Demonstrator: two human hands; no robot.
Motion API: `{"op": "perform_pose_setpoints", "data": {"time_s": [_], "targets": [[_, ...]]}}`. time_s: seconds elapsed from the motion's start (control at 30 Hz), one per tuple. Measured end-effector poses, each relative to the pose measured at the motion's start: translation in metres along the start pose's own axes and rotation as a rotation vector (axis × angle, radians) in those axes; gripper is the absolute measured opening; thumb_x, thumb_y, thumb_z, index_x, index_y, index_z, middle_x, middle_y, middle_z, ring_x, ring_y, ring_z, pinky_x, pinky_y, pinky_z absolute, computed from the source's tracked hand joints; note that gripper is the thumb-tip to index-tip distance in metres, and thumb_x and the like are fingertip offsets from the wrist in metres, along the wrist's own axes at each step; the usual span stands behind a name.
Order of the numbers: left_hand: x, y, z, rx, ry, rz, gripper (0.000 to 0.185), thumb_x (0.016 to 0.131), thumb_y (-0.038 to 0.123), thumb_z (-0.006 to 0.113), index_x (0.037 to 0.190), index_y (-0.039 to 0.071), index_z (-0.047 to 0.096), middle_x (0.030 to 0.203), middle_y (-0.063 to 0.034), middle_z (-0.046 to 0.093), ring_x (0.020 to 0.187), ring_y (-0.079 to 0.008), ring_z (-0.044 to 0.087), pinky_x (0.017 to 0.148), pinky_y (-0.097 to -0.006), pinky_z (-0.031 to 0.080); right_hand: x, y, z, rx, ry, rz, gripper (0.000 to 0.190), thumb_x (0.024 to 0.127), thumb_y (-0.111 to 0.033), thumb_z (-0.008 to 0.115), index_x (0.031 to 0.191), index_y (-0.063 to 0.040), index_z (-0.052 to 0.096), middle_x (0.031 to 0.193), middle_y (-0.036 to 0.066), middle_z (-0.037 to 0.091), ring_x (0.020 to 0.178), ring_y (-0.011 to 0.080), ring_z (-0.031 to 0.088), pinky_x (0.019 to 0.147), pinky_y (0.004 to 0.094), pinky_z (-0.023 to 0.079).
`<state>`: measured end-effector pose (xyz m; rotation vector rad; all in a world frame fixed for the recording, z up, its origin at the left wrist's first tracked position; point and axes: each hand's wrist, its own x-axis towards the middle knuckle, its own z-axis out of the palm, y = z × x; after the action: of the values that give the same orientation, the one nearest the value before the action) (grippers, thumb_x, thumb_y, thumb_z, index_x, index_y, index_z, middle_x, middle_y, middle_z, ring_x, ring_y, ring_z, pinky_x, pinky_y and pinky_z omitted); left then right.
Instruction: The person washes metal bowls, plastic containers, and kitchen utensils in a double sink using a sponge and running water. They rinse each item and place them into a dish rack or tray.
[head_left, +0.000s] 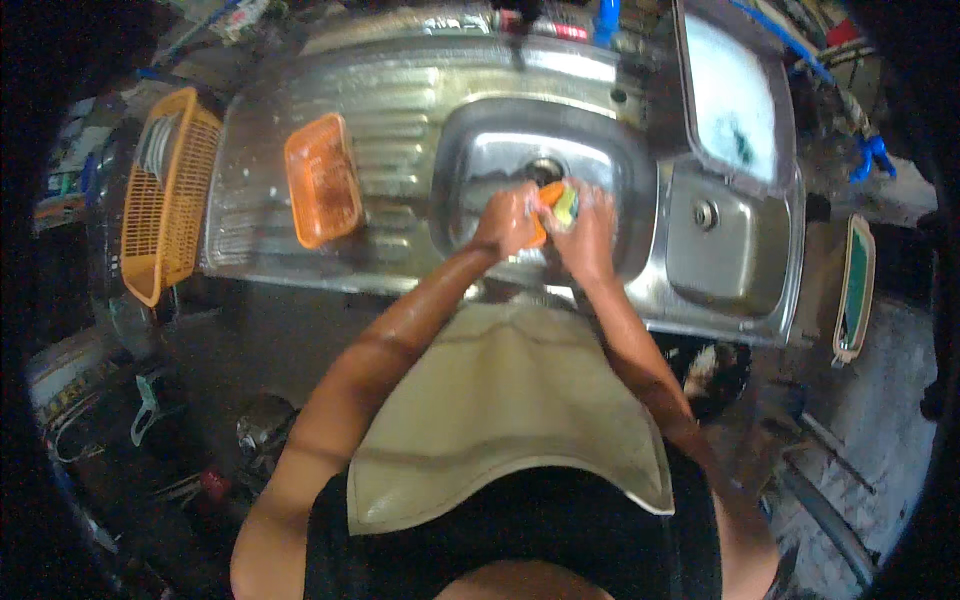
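Both of my hands are over the larger steel sink basin (465, 180), close together just in front of its drain (546, 171). My left hand (508, 221) grips an orange object (537, 231) that is mostly hidden by the fingers, so its shape cannot be told. My right hand (587, 232) presses a yellow-green sponge (564, 208) against that object. White suds cling to the fingers. The picture is slightly blurred around the hands.
A shallow orange plastic basket (322, 180) lies on the ribbed drainboard (394, 172). Left of it, a larger orange basket (176, 202) holds white plates (157, 146). On the right are a grey tub (784, 127) of cloudy water and a smaller steel basin (724, 247).
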<state>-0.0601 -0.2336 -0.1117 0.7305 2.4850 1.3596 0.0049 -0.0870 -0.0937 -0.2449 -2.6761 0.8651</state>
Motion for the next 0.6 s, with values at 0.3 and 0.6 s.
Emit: {"op": "perform_pose_setpoints", "data": {"time_s": [0.3, 0.6], "targets": [[0.003, -0.065, -0.02, -0.113, 0.059, 0.004, 0.02, 0.1, 0.015, 0.051, 0.1, 0.001, 0.065, 0.092, -0.0206, 0.067, 0.083, -0.0306, 0.068, 0.074, -0.0401, 0.051, -0.042, 0.014, -0.03, -0.009, -0.186, -0.14, 0.039, 0.078, -0.009, 0.077, 0.114, -0.005, 0.061, 0.106, 0.017, 0.063, 0.103, 0.036, 0.061, 0.09, 0.0465, 0.048], [0.014, 0.031, -0.045, 0.093, 0.548, 0.348, 0.035, 0.101, 0.029, 0.049, 0.087, 0.004, 0.068, 0.081, -0.0151, 0.069, 0.074, -0.0349, 0.066, 0.071, -0.04, 0.052, 0.04, -0.07, -0.028, 0.154, 0.134, -0.42, 0.031, 0.092, -0.019, 0.066, 0.119, -0.005, 0.064, 0.108, 0.018, 0.066, 0.103, 0.0398, 0.063, 0.096, 0.0503, 0.047]]}}
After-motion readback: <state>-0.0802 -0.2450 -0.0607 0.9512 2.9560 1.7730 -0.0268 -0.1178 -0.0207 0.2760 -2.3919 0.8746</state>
